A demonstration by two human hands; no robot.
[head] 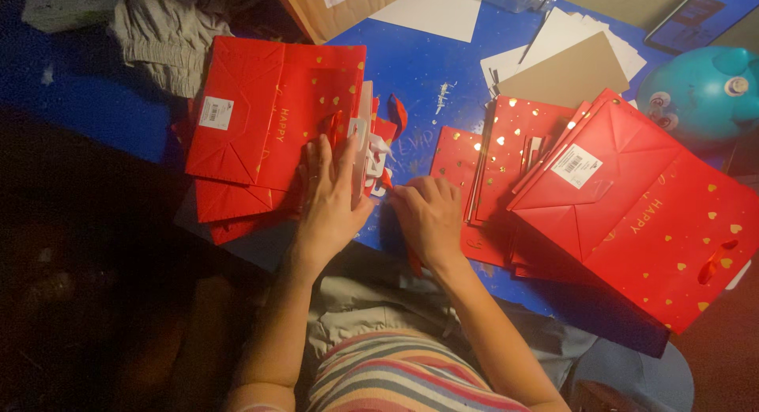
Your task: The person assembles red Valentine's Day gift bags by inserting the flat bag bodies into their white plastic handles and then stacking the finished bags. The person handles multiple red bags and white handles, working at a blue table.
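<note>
Left hand (pixel 328 194) presses flat on the red bag (pixel 273 115); right hand (pixel 427 214) pinches its ribbon (pixel 385 163). Best keep the bag pinned while threading.

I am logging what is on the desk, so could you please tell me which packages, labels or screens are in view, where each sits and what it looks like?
Left gift bag: flat, red with gold hearts, under the left hand.
Its label: small white rectangle, near the bag's left edge.
Right gift bag: flat, red, gold hearts, beyond the right hand.
Its label: white, tilted.
Cardboard box: brown, top centre.
Screen: dark, top right corner.
</note>
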